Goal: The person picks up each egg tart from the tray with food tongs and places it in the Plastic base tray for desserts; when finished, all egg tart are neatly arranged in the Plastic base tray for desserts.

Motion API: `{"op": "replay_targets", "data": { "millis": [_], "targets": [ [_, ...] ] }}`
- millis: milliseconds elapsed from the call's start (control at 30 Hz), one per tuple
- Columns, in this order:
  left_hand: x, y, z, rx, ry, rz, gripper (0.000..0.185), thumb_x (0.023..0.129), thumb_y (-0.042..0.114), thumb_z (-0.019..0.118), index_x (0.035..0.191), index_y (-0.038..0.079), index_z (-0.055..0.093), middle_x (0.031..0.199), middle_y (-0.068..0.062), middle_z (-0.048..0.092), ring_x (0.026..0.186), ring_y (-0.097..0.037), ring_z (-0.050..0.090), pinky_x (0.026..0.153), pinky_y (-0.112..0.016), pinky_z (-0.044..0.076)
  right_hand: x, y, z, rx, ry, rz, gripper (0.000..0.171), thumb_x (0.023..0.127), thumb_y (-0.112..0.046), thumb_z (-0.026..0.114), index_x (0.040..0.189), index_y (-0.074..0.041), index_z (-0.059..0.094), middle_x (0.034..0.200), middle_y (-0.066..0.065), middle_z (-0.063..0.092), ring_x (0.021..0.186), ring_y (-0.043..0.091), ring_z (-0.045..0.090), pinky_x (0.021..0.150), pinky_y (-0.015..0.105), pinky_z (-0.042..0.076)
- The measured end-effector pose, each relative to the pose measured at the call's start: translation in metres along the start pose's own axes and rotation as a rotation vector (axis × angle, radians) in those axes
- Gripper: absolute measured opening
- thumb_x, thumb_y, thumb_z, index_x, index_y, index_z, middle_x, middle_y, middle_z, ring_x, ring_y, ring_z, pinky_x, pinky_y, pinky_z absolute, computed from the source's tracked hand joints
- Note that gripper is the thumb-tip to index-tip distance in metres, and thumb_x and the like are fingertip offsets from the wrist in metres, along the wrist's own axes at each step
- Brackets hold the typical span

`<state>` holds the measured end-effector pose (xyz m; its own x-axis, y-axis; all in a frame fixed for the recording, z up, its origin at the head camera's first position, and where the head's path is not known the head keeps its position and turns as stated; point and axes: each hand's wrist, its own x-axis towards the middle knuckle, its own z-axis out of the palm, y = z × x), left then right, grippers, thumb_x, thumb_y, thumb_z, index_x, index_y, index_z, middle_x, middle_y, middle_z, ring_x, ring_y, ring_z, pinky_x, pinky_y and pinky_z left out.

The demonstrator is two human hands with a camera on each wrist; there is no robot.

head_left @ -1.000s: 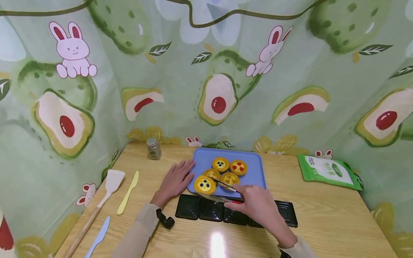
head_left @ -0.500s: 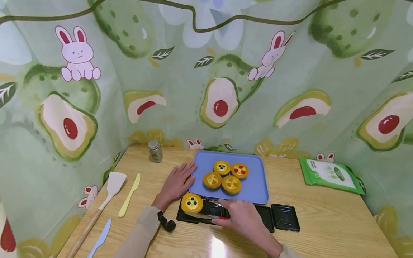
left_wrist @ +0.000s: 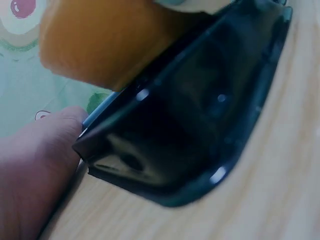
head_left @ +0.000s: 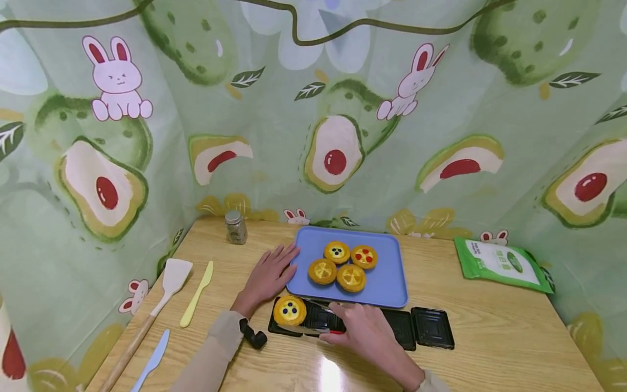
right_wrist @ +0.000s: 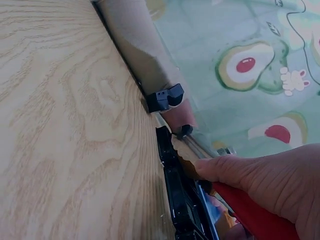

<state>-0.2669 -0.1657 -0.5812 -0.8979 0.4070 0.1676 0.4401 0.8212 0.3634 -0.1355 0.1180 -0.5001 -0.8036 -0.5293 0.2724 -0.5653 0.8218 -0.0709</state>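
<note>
My right hand (head_left: 364, 329) grips a pair of metal tongs with a red handle (right_wrist: 255, 212). Between the tong arms is an egg tart (head_left: 290, 311) topped with dark blue berries. In the left wrist view that tart (left_wrist: 105, 40) appears tilted at the top edge of a black plastic tray (left_wrist: 190, 105), the leftmost of a row. My left hand (head_left: 268, 274) lies with fingers extended at the left edge of the blue tray (head_left: 384, 272). On the blue tray sit several more tarts, among them one with red topping (head_left: 364, 257) and one with blue berries (head_left: 337, 252).
Farther right in the row is another black tray (head_left: 433, 328). At left lie a white spatula (head_left: 173, 276), a yellow knife (head_left: 198, 294) and a blue knife (head_left: 153, 356). A small jar (head_left: 236, 228) stands behind; a green-white packet (head_left: 504, 265) lies back right.
The tongs have carried the berry tart from the blue tray's front left corner toward me, over the leftmost black tray, then slightly lower. The left hand stays at the blue tray's edge.
</note>
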Motion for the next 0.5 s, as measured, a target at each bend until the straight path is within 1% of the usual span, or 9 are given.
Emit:
{"op": "replay_targets", "data": {
  "millis": [100,333,500],
  "targets": [
    [-0.0006,0.0004,0.0006,0.002,-0.002,-0.006,0.058,0.112,0.053,0.033,0.167,0.032,0.028,0.172,0.013,0.021,0.160,-0.023,0.018,0.128,-0.054,0.014,-0.0004,-0.0001,0.0017,-0.002,-0.008,-0.004,0.055,0.077,-0.070,0.080,0.109,-0.026,0.077,0.081,-0.006,0.074,0.066,0.016,0.068,0.045,0.031,0.045],
    [0.0028,0.0027,-0.0024,-0.010,0.018,0.018,0.058,0.113,0.049,0.036,0.166,0.027,0.032,0.172,0.008,0.026,0.160,-0.027,0.021,0.128,-0.056,0.015,0.0009,0.0003,0.0022,-0.007,0.009,0.001,0.059,0.075,-0.071,0.082,0.112,-0.024,0.078,0.087,-0.005,0.076,0.068,0.017,0.069,0.047,0.033,0.048],
    [0.0004,0.0040,-0.0052,-0.015,0.009,0.008,0.057,0.113,0.049,0.036,0.166,0.027,0.032,0.172,0.007,0.026,0.160,-0.027,0.021,0.128,-0.056,0.016,0.0014,-0.0007,0.0011,0.014,0.000,-0.005,0.061,0.075,-0.071,0.082,0.114,-0.024,0.078,0.091,-0.006,0.077,0.072,0.017,0.071,0.049,0.033,0.050]
  ]
}}
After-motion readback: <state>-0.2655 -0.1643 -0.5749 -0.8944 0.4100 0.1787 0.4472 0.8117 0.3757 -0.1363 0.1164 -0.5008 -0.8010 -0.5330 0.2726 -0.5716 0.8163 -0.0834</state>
